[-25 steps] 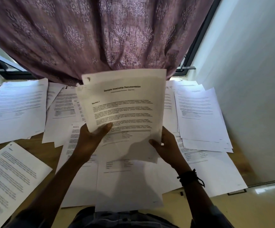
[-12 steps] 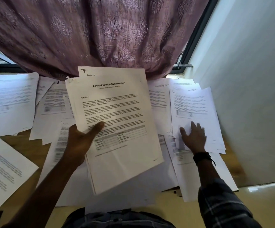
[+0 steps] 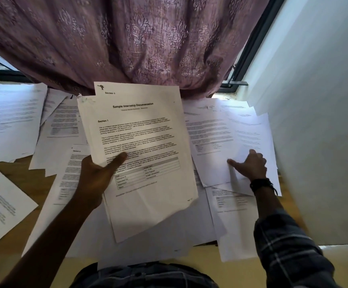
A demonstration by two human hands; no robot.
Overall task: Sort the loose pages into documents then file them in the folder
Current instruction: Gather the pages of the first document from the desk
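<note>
My left hand (image 3: pixel 98 175) holds a small stack of printed pages (image 3: pixel 139 154) up above the table, thumb on the front sheet titled "Sample Internship Documentation"; a "Section 5" page sticks out behind it. My right hand (image 3: pixel 250 166) rests on the pile of loose pages (image 3: pixel 250 134) at the right, fingers on the top sheet and thumb under its lifted left edge. More loose pages (image 3: pixel 8 123) cover the wooden table (image 3: pixel 33 179). No folder is in view.
A mauve patterned curtain (image 3: pixel 127 38) hangs over the far side of the table, with a dark window frame (image 3: pixel 250 53) behind it. A white wall (image 3: pixel 318 121) runs close along the right. Pages overhang the table's near edge (image 3: pixel 237 242).
My right hand let go of the held stack and reached to the right pile, where it now lifts a sheet's edge. The left hand alone keeps the stack, tilted slightly left.
</note>
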